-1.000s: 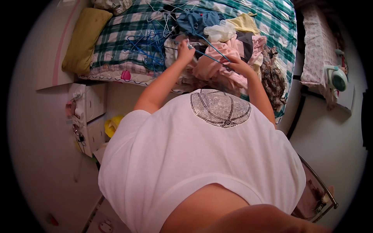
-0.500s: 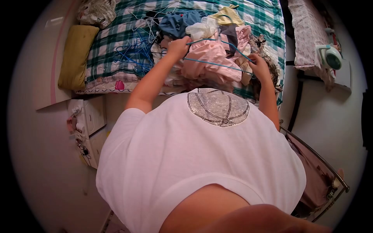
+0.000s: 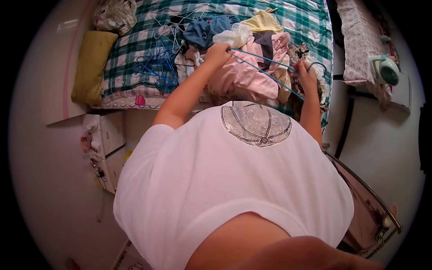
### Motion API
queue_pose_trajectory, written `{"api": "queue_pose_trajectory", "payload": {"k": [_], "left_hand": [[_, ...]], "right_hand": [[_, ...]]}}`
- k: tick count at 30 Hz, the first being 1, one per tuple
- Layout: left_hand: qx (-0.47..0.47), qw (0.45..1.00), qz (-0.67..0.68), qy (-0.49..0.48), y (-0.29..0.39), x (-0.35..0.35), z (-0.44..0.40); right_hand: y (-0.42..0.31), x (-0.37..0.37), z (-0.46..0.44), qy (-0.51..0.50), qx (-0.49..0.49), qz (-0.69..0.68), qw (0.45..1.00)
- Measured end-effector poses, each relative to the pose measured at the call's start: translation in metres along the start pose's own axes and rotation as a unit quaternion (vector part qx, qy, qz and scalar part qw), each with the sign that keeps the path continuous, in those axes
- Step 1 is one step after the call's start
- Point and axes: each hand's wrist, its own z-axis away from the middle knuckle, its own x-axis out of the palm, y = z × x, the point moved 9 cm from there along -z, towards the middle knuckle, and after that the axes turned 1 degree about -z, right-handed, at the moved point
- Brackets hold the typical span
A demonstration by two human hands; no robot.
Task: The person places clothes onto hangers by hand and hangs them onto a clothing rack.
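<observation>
A blue clothes hanger [image 3: 270, 77] stretches between my two hands above a heap of clothes. My left hand [image 3: 218, 55] is closed around its left end. Near its hook, my right hand [image 3: 307, 76] pinches the hanger, and the curved hook sticks out to the right. Beneath the hanger lies a crumpled pink garment [image 3: 243, 81]. Behind it are a blue garment [image 3: 209, 30], a sheer white one [image 3: 233, 36] and a yellow one [image 3: 262, 21]. A patterned dark garment [image 3: 298, 53] lies by my right hand.
Loose blue hangers [image 3: 157, 65] and white hangers [image 3: 173, 29] lie tangled left of the heap on a green plaid bedspread [image 3: 130, 54]. An olive pillow [image 3: 93, 67] rests at the left edge. A small white fan [image 3: 385, 70] stands at right; a metal rail [image 3: 364, 189] is lower right.
The hanger has turned, so its hook now points right beside my right hand. My left hand has shifted slightly right, and my right hand has moved a little right.
</observation>
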Motion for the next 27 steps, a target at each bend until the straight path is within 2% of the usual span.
{"api": "queue_pose_trajectory", "payload": {"k": [1,4,5,9,12,13,16,17,20,21,23,24,27], "left_hand": [[-0.033,0.997,0.066,0.018,-0.019,0.005,-0.002],[-0.101,0.988,0.118,0.012,-0.063,0.029,-0.001],[-0.122,0.986,0.108,-0.022,-0.078,0.046,-0.002],[-0.137,0.983,0.086,-0.092,-0.089,0.078,-0.003],[-0.083,0.972,0.155,-0.153,-0.078,0.096,-0.007],[-0.076,0.975,0.115,-0.176,-0.087,0.108,-0.005],[-0.191,0.942,0.086,-0.264,-0.105,0.124,0.002],[-0.219,0.917,0.174,-0.285,-0.098,0.122,0.007],[-0.028,0.914,0.346,-0.211,-0.058,0.104,-0.009],[-0.062,0.896,0.352,-0.263,-0.045,0.099,-0.006],[-0.130,0.849,0.360,-0.364,-0.005,0.067,0.001],[-0.097,0.857,0.352,-0.365,0.002,0.064,-0.001],[-0.015,0.872,0.345,-0.347,0.029,0.041,-0.003]], "right_hand": [[0.006,-0.013,-0.002,0.010,0.025,-0.021,0.999],[0.039,-0.043,-0.015,0.031,0.065,-0.023,0.997],[0.046,-0.048,-0.013,0.055,0.102,-0.071,0.991],[0.054,-0.056,-0.008,0.101,0.088,-0.067,0.989],[0.067,-0.054,-0.007,0.071,0.020,-0.063,0.995],[0.072,-0.052,-0.003,0.059,0.035,-0.082,0.994],[0.071,-0.043,0.009,0.069,0.047,-0.098,0.992],[0.060,-0.036,0.013,0.047,0.011,-0.080,0.996],[0.067,-0.003,0.014,-0.029,0.001,-0.023,0.999],[0.062,0.011,0.016,-0.058,0.023,0.011,0.998],[0.036,0.032,0.013,-0.057,-0.130,0.106,0.984],[0.023,0.045,0.013,-0.056,-0.206,0.152,0.965],[0.036,0.090,-0.004,-0.155,-0.069,0.040,0.985]]}}
